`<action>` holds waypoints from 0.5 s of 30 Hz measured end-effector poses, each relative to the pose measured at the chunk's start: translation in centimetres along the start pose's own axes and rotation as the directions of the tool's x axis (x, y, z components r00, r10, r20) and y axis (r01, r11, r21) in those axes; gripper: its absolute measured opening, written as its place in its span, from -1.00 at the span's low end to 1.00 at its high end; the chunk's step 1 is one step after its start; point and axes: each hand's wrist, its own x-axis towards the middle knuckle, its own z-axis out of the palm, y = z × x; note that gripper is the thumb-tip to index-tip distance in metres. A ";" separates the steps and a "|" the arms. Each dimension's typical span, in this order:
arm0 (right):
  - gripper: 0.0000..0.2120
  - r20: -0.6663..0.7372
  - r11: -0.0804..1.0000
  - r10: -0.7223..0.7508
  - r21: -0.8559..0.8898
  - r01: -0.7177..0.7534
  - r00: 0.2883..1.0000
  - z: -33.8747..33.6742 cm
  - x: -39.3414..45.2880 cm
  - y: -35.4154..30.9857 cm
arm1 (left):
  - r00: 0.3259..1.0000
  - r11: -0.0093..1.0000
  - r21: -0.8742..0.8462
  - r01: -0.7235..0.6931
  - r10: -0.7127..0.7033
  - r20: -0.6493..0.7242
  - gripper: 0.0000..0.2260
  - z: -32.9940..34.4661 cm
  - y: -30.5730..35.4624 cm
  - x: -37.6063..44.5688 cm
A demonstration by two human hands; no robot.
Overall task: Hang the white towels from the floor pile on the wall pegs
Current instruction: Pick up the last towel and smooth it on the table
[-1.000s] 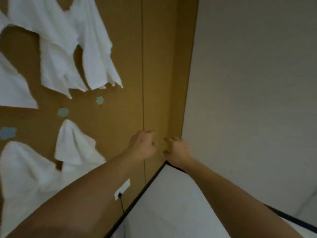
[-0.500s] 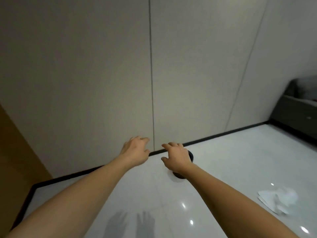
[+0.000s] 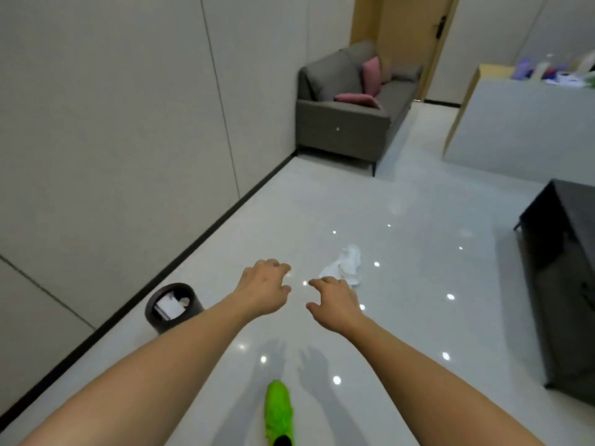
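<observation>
A crumpled white towel (image 3: 345, 266) lies on the glossy white floor, a little beyond my hands. My left hand (image 3: 262, 289) and my right hand (image 3: 335, 304) are stretched out in front of me, palms down, fingers loosely curled, and neither holds anything. The right hand's fingertips overlap the towel's near edge in the view; whether they touch it I cannot tell. The wall pegs and the hung towels are out of view.
A dark round bin (image 3: 174, 306) stands by the grey wall at the left. A grey sofa (image 3: 351, 107) with pink cushions stands at the back. A dark low table (image 3: 566, 278) is at the right, a white counter (image 3: 521, 120) behind it. A green shoe (image 3: 278, 413) shows below.
The view has swung right, from the brown wall with hung towels, past the grey wall, to the open floor. The floor towel now lies just beyond my hands. Both hands stay empty.
</observation>
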 end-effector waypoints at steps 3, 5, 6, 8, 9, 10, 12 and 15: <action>-0.46 0.027 0.987 0.159 0.032 -0.159 0.987 -0.7 5.0 4.3 | 0.995 0.996 -0.032 -0.077 0.079 0.058 -0.54 0.9 1.0 8.9; -0.46 0.060 0.964 0.260 0.046 -0.263 0.964 -1.3 8.1 6.4 | 0.987 0.992 -0.064 -0.106 0.112 0.112 -0.54 1.4 1.4 14.1; -0.46 0.077 0.950 0.304 0.055 -0.308 0.950 -1.6 9.7 7.3 | 0.980 0.990 -0.072 -0.122 0.132 0.151 -0.54 1.6 1.5 16.5; -0.47 0.096 0.922 0.366 0.096 -0.375 0.925 -2.1 12.4 8.7 | 0.959 0.985 -0.068 -0.158 0.170 0.225 -0.55 2.0 1.7 21.0; -0.47 0.099 0.908 0.391 0.120 -0.401 0.915 -2.3 13.8 9.4 | 0.952 0.983 -0.060 -0.173 0.182 0.248 -0.55 2.2 1.8 23.2; -0.47 0.108 0.894 0.415 0.138 -0.427 0.903 -2.5 15.1 10.2 | 0.945 0.982 -0.057 -0.179 0.188 0.267 -0.55 2.5 1.8 25.4; -0.48 0.144 0.860 0.462 0.166 -0.482 0.875 -2.5 17.5 11.8 | 0.931 0.981 -0.066 -0.182 0.194 0.310 -0.55 3.1 2.1 29.2; -0.49 0.201 0.814 0.516 0.186 -0.550 0.832 -2.3 20.9 14.6 | 0.905 0.977 -0.064 -0.202 0.211 0.369 -0.54 4.4 2.5 34.5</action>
